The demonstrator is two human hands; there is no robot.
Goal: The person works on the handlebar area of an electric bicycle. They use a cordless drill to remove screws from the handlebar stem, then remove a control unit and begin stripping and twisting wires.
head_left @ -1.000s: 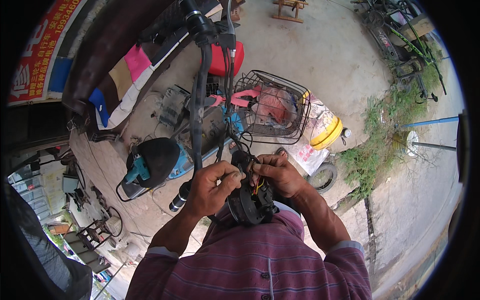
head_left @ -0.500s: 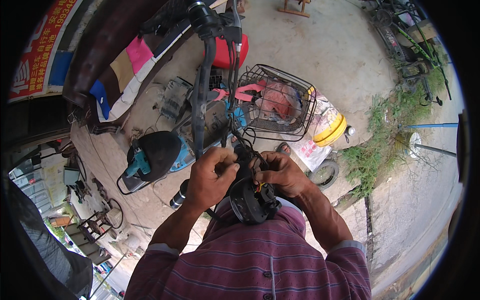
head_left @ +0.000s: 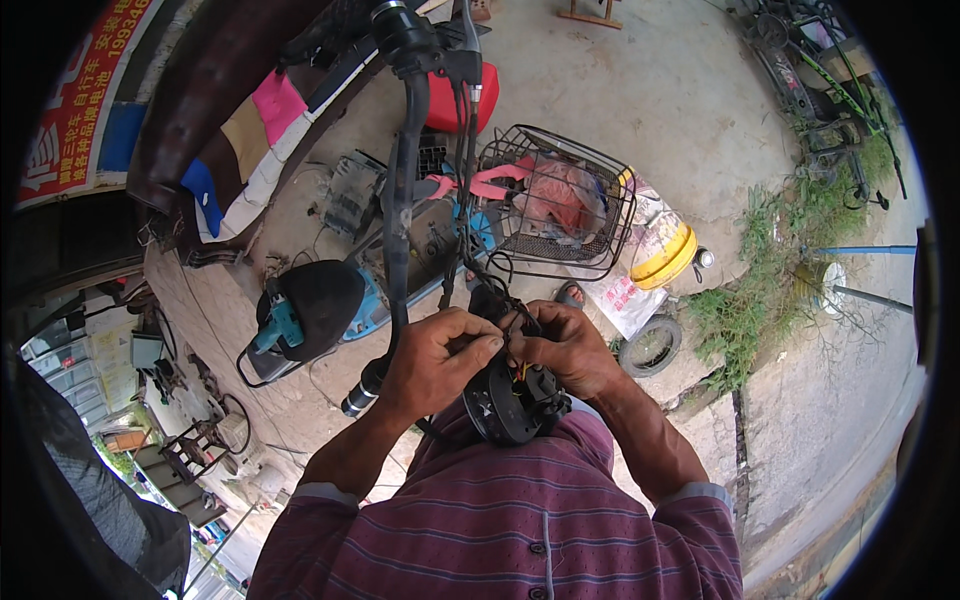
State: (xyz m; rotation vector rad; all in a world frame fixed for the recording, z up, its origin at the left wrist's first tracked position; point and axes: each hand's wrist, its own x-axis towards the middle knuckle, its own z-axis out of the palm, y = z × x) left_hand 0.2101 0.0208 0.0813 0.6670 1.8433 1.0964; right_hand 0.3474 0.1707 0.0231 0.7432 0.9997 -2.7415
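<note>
At the middle of the head view, my left hand (head_left: pixel 440 362) and my right hand (head_left: pixel 568 348) meet fingertip to fingertip. Thumb and forefinger of the left are pinched together; whatever lies between them is too small or hidden to name. The right pinches thin wires (head_left: pixel 521 372), some of them yellow and red, coming up from a round black housing (head_left: pixel 497 410). That housing rests close against my striped shirt, below both hands. Dark cables (head_left: pixel 463 190) run down toward the fingers alongside a black handlebar (head_left: pixel 400 200).
Beyond my hands, a black wire basket (head_left: pixel 560 200) holds a pinkish bag. A yellow rounded object (head_left: pixel 665 257) and a small tyre (head_left: pixel 650 345) lie right of it. To the left, a teal power drill (head_left: pixel 278 325) rests on a black seat (head_left: pixel 325 300). A red box (head_left: pixel 465 98) stands farther off.
My left hand has shifted right and slightly down, its thumb and forefinger closing into a pinch beside my right fingertips. My right hand stays almost in place at the wires.
</note>
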